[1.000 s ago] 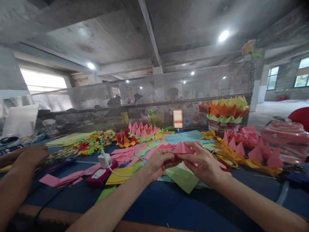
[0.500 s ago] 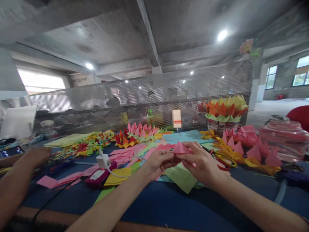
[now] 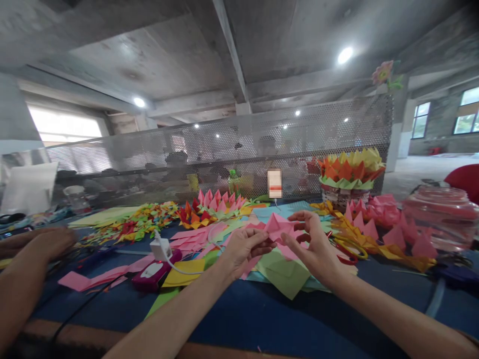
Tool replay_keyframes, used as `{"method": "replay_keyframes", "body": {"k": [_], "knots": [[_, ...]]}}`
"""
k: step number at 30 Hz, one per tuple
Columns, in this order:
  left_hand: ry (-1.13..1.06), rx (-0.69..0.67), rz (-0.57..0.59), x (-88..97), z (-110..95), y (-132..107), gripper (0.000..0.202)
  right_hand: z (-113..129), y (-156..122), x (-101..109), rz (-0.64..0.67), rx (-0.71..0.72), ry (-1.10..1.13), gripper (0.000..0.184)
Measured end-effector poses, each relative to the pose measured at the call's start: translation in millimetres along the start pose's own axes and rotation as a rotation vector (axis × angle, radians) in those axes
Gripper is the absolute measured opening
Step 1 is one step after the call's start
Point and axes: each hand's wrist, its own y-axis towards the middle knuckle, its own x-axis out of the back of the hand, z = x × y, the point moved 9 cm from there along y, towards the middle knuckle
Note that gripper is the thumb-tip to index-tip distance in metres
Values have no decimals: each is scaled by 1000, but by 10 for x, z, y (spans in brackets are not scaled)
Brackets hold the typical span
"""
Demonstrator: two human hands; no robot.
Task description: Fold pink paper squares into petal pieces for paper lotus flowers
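Note:
A folded piece of pink paper [image 3: 276,227], peaked at the top, is pinched at its left corner by my left hand [image 3: 242,253]. My right hand [image 3: 313,249] is at the paper's right side with thumb and fingers spread apart; whether the thumb tip touches the paper I cannot tell. Under both hands lie green paper sheets [image 3: 288,279] and more pink paper. Red-and-yellow-handled scissors [image 3: 350,252] rest just beyond my right hand, partly hidden by it.
Another person's hand [image 3: 56,242] is at the left. A purple power strip [image 3: 151,274] holds a white charger [image 3: 160,247]. Pink folded points [image 3: 219,199] and loose colored pieces [image 3: 138,219] lie behind. At right stand a paper-flower basket [image 3: 346,192] and a clear jar [image 3: 437,219].
My right hand's fingers have come off the pink paper and spread apart. The paper shows more of its face, still pinched in my left hand. The other person's hand has shifted slightly.

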Motion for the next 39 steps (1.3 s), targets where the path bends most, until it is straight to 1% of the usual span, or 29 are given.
{"method": "replay_keyframes", "body": {"k": [2, 6, 9, 13, 20, 28, 36, 39], "knots": [[5, -11, -6, 6, 4, 6, 29, -95, 5, -75, 47, -61, 46, 50], [26, -33, -19, -5, 3, 1, 33, -176, -28, -269, 201, -116, 74, 36], [47, -46, -11, -47, 7, -19, 35, -201, -56, -348, 255, -140, 84, 34], [62, -53, 9, -99, 21, -42, 36, -225, -56, -370, 257, -163, 83, 35], [88, -57, 25, -110, 1, -57, 36, -227, -42, -333, 222, -149, 50, 34], [121, -38, 55, -130, 29, -63, 36, -184, -43, -302, 199, -174, 35, 31], [159, -53, 79, -165, 5, -83, 37, -159, -15, -286, 217, -168, 31, 40], [189, -58, 85, -173, -4, -90, 37, -167, -9, -273, 213, -162, 27, 40]]}}
